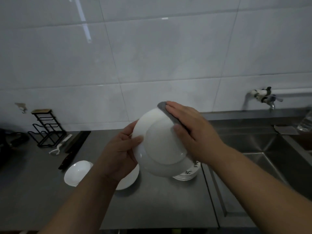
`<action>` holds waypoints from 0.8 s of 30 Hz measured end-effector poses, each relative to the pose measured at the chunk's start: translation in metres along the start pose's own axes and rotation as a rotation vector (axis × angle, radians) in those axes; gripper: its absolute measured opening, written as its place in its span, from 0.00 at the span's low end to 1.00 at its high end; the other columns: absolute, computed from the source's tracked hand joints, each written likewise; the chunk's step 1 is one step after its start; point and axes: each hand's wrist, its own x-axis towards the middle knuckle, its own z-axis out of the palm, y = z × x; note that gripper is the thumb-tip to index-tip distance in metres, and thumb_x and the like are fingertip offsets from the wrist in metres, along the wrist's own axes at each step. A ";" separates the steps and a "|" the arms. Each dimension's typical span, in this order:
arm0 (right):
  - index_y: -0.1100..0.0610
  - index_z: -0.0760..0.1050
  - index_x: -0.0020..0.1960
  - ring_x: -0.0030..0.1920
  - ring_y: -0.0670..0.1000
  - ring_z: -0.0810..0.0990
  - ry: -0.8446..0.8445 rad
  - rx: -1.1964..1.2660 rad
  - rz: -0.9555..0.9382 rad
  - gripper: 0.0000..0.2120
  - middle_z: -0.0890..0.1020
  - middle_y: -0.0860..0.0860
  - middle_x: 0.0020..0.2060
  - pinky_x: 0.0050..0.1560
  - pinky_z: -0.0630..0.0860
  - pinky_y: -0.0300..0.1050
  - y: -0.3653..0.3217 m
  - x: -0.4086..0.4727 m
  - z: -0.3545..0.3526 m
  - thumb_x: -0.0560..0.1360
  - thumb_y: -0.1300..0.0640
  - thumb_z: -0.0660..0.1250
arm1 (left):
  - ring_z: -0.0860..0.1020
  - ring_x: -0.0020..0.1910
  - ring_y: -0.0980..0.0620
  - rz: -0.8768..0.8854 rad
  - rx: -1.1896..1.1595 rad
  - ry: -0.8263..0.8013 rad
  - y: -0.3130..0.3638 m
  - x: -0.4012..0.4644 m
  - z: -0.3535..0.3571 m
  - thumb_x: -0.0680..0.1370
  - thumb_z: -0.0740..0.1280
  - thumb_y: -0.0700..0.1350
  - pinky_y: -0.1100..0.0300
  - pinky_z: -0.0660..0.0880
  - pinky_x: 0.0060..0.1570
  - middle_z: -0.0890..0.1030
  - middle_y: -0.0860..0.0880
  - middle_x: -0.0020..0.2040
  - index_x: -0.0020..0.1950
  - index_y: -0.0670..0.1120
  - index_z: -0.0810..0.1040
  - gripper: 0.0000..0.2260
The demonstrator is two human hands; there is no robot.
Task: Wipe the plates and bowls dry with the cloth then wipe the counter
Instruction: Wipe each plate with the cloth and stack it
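You hold the white plate [162, 146] tilted above the counter [160, 205], underside toward you, so drying is midway and the counter wipe looks undone. Your left hand [119, 154] grips its left rim, thumb curled over the edge. Your right hand [189, 130] presses the grey cloth [168, 112] onto its right rim, fingers straight and together. A small bowl [76, 172] and a patterned stack [189, 173] wait below

The plate [160, 142] held up is plain white, and the cloth [170, 114] against it is grey. The small bowl [77, 172] on the bench [160, 205] is white too. The stacked plates [189, 173] are white with a dark leaf pattern. The bench is dull grey steel. The rack [46, 129] is black, and the wall tiles [152, 56] are pale grey-white.
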 end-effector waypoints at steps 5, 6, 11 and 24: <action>0.58 0.57 0.83 0.82 0.50 0.55 0.222 0.043 0.268 0.30 0.57 0.48 0.82 0.80 0.56 0.51 -0.009 -0.071 0.033 0.84 0.47 0.54 | 0.72 0.71 0.34 0.045 -0.069 0.075 -0.020 -0.004 0.015 0.77 0.64 0.36 0.39 0.70 0.69 0.76 0.37 0.71 0.76 0.43 0.71 0.27; 0.57 0.58 0.82 0.82 0.49 0.56 0.226 0.053 0.280 0.30 0.58 0.48 0.82 0.80 0.56 0.49 -0.005 -0.071 0.032 0.84 0.46 0.54 | 0.72 0.72 0.34 0.035 -0.083 0.082 -0.026 -0.005 0.018 0.76 0.64 0.36 0.40 0.71 0.68 0.76 0.37 0.71 0.76 0.44 0.71 0.27; 0.56 0.64 0.80 0.79 0.44 0.61 0.135 0.049 0.211 0.27 0.65 0.48 0.80 0.78 0.62 0.51 0.017 -0.032 0.002 0.85 0.45 0.54 | 0.74 0.70 0.36 0.054 -0.073 0.143 -0.033 -0.005 0.033 0.77 0.65 0.34 0.42 0.75 0.66 0.77 0.38 0.70 0.75 0.44 0.72 0.26; 0.53 0.57 0.83 0.80 0.43 0.57 0.244 0.097 0.317 0.27 0.60 0.48 0.81 0.80 0.58 0.47 0.013 -0.029 0.005 0.86 0.45 0.51 | 0.72 0.73 0.37 0.132 -0.136 0.218 -0.030 0.010 0.054 0.77 0.61 0.36 0.35 0.67 0.72 0.76 0.41 0.72 0.78 0.45 0.68 0.27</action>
